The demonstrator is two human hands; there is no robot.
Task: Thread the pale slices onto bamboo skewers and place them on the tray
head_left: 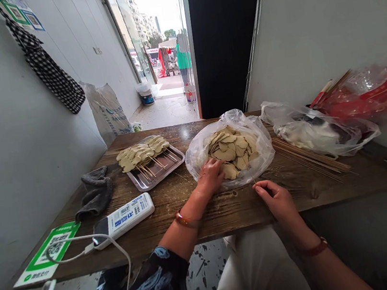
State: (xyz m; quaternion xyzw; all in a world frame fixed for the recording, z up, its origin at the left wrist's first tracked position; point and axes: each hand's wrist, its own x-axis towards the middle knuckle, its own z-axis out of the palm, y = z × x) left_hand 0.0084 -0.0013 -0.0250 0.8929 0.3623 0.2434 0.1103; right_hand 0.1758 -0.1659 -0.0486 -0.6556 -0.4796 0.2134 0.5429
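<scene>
A clear plastic bag [191,162] lies open on the table, heaped with thin, flat, beige slices [232,146]. At its near left edge is my left hand [211,176], fingers bent around the edge of one slice [231,171]; the fingertips are partly hidden. In front of the bag, my right hand [274,196] pinches a thin wooden skewer [253,179] between thumb and fingers, its tip pointing up toward the slices. Left of the bag, a metal tray [148,183] carries several skewers threaded with folded slices [142,152].
Loose bamboo skewers [308,157] lie right of the bag, beside another plastic bag [322,133] and red packaging [364,97]. On the left are a dark grey cloth [94,191], a white device [128,218] with a cable, and a green QR card [48,254]. A glass doorway stands beyond.
</scene>
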